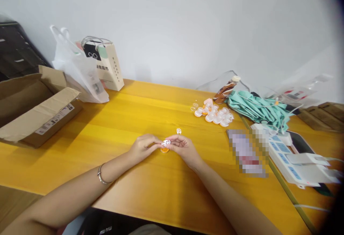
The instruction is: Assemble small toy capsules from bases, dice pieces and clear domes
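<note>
Between my two hands is a small white piece with dark spots or holes (pixel 166 142); its exact kind is too small to tell. My left hand (pixel 143 148) pinches it from the left with thumb and fingers. From the right, my right hand (pixel 184 149) grips the same piece between thumb and fingertips. Just beneath it, on the table, sits a small round orange piece (pixel 164 150), partly hidden by the fingers. Another white piece with a cut-out pattern (pixel 178 131) lies just beyond my right hand.
Several clear and orange round cases (pixel 215 114) are heaped at back right, near a brown bottle (pixel 226 89) and a teal folded cloth (pixel 260 109). A power strip (pixel 285 159) and a blurred flat object (pixel 245 152) lie right. An open cardboard box (pixel 56 120) and bags (pixel 80 70) stand left.
</note>
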Demonstrator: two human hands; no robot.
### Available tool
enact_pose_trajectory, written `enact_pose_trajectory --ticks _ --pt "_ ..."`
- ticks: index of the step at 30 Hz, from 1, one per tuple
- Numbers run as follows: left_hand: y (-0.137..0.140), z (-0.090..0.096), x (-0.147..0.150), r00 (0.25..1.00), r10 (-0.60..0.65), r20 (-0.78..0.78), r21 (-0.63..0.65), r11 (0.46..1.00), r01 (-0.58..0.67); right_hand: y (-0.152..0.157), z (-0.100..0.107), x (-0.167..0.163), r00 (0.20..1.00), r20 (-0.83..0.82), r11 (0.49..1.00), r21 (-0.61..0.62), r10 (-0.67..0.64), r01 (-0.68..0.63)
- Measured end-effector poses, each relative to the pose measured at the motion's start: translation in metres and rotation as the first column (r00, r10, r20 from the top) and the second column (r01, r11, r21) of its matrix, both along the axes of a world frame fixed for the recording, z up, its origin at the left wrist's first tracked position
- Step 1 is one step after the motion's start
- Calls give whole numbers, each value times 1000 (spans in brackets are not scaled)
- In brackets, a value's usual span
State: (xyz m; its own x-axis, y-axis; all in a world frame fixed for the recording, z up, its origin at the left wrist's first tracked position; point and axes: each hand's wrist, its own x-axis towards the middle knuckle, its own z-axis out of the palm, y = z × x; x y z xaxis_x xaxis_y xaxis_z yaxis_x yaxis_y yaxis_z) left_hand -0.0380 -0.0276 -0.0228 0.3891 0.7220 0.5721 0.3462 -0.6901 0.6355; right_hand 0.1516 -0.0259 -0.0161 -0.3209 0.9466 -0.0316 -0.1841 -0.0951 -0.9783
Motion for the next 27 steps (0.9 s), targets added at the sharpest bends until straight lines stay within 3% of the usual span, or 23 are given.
enact_pose_trajectory --ticks 13,27 --pt "-3 2 2 1000 -28 0 -25 999 28 1 4 4 999 -6 998 -37 49 -49" --pt "-4 4 2 998 -61 -13 76 995 61 -1 9 3 994 -96 996 -63 54 -60"
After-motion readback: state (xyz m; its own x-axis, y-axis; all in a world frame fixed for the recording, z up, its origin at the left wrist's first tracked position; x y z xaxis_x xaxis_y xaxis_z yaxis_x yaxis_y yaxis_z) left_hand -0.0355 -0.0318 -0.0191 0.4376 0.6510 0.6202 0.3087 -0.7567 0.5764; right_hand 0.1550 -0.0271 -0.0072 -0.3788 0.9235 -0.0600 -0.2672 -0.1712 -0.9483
